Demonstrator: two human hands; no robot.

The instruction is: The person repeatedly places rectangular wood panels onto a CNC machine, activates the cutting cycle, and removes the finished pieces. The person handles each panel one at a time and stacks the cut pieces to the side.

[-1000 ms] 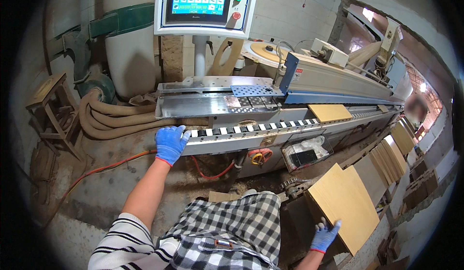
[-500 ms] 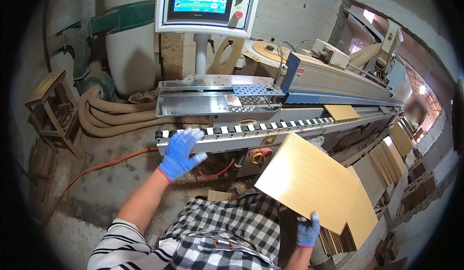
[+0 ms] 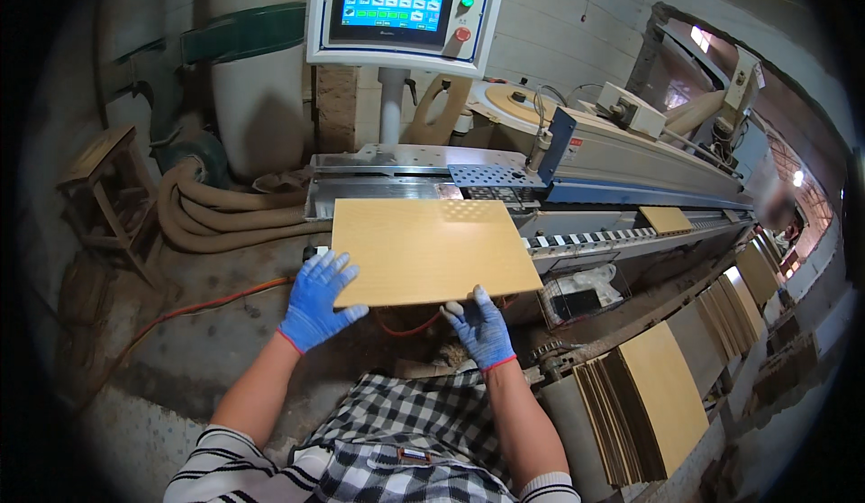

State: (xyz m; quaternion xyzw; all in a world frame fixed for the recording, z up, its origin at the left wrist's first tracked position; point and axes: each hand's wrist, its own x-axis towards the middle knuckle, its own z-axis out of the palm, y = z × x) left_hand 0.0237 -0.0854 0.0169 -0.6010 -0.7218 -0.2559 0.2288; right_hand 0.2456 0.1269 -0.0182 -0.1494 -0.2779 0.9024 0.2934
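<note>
A pale wood-grain panel (image 3: 423,253) lies over the front of the machine's metal table and roller track, hiding part of both. My left hand (image 3: 320,303), in a blue glove, is at the panel's near left corner. Its fingers are spread along the left edge, the thumb close to the front edge. My right hand (image 3: 482,330), also gloved in blue, grips the front edge right of the middle; some of its fingers are hidden underneath. Beyond the panel is a blue perforated plate (image 3: 491,176) on the metal table (image 3: 396,159).
A control screen (image 3: 392,6) stands above the table. A second panel (image 3: 665,220) sits farther along the track (image 3: 595,240). Stacked panels (image 3: 662,395) stand at my right. At left are thick hoses (image 3: 239,217) and a wooden stool (image 3: 106,188). A blurred person (image 3: 777,199) is far right.
My right hand has brought the panel leftward from the right side onto the machine's front. My left hand now meets its left edge. The view has shifted slightly.
</note>
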